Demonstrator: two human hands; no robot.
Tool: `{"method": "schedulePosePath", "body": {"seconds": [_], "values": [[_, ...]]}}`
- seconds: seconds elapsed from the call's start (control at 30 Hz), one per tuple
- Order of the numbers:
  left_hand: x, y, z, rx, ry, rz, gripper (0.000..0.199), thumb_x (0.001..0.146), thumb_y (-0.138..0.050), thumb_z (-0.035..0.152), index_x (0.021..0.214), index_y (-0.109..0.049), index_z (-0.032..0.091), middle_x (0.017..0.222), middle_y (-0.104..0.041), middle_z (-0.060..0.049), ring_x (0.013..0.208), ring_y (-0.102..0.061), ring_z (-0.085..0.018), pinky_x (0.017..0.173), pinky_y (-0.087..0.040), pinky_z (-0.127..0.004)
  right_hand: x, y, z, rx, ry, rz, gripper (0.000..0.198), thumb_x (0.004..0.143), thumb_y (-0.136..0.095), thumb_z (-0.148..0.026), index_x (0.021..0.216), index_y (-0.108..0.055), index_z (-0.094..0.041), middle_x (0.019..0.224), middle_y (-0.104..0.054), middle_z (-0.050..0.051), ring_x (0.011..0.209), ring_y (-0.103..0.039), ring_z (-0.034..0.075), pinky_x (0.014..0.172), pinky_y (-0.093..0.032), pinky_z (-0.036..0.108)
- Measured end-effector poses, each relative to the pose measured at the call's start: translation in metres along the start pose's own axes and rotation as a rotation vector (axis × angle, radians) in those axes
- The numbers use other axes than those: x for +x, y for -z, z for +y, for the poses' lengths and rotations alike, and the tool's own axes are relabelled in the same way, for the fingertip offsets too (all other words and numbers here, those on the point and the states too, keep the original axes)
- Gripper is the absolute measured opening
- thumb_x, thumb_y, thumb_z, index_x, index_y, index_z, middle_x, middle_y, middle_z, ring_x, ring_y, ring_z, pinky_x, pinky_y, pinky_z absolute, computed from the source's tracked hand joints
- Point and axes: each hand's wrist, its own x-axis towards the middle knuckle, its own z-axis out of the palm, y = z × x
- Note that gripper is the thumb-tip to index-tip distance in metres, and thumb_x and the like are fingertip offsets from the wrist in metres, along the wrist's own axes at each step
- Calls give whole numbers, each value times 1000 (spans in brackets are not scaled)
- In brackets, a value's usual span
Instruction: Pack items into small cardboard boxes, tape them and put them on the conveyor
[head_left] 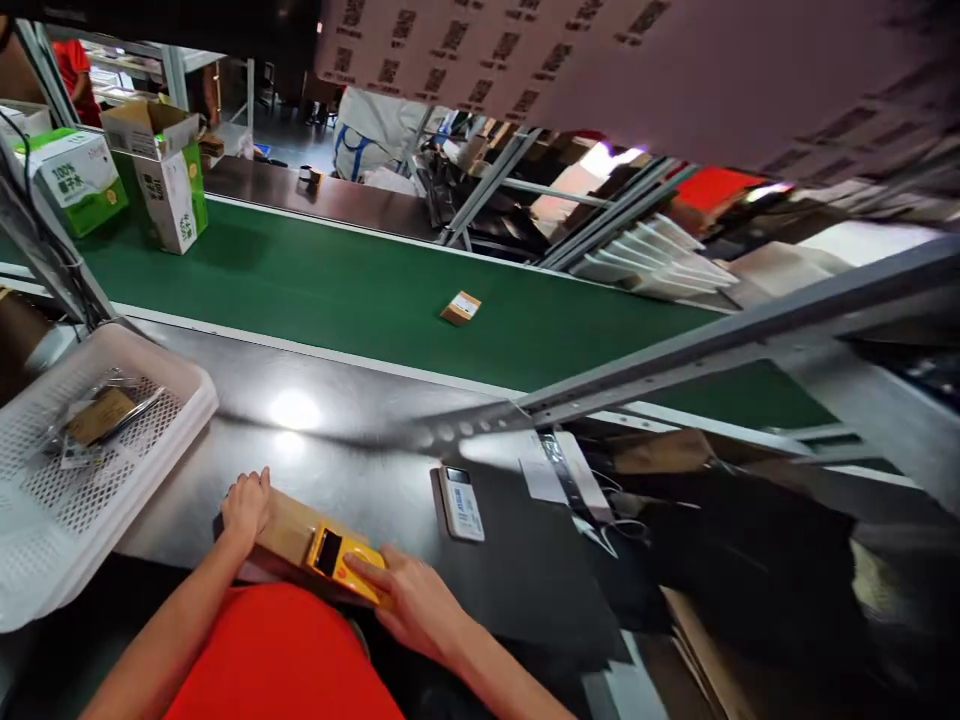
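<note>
The left hand (pixel 246 503) is curling its fingers over the far end of a brown cardboard box (pixel 289 535) lying at the near edge of the steel worktable (pixel 352 480). The right hand (pixel 416 600) is gripping a yellow tape dispenser (pixel 346 560) pressed on the box. A white mesh basket (pixel 187 400) is sitting to the left, a small parcel (pixel 460 307) is lying on the green conveyor belt (pixel 337 290).

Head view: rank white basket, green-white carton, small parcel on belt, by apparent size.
1. white basket, largest, though nearest the camera, which inflates it
2. green-white carton, far end of the green belt
3. small parcel, clearly smallest
</note>
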Motion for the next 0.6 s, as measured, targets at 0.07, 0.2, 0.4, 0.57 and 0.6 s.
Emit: {"method": "schedulePosePath", "body": {"seconds": [0.07, 0.2, 0.4, 0.57, 0.6], "values": [[3, 0, 2, 5, 36, -4, 60, 110, -24, 44, 112, -75, 13, 119, -74, -22, 107, -72, -33, 89, -55, -44, -30, -11, 25, 7, -54, -27, 75, 82, -58, -19, 155, -53, -33, 119, -66, 15, 103, -70, 32, 91, -54, 41], [5, -2, 4, 17, 58, -9, 67, 109, -17, 49, 112, -75, 16, 124, -74, -20, 112, -72, -34, 91, -54, -43, -77, -36, 70, 10, -121, -39, 78, 78, -58, -14, 154, -54, -32, 117, -65, 12, 101, -68, 28, 91, -53, 38], [4, 2, 9, 47, 79, -27, 70, 107, -15, 55, 113, -75, 19, 122, -76, -20, 113, -73, -38, 91, -55, -49, -80, -63, 99, 23, -92, 26, 79, 78, -60, -12, 152, -55, -37, 111, -65, 9, 99, -67, 27, 87, -52, 36], [3, 2, 12, 61, 92, -24, 73, 107, -15, 57, 115, -76, 18, 119, -77, -22, 112, -74, -38, 92, -55, -49, -79, -87, 117, 96, -83, 61, 82, 76, -64, -8, 151, -56, -39, 114, -64, 9, 102, -66, 28, 91, -51, 36], [3, 1, 11, 66, 95, -22, 74, 107, -14, 57, 118, -76, 18, 120, -77, -22, 112, -74, -38, 92, -55, -49, -81, -91, 121, 115, -77, 70, 81, 77, -63, -8, 151, -57, -39, 114, -64, 9, 101, -66, 28, 92, -51, 37]]}}
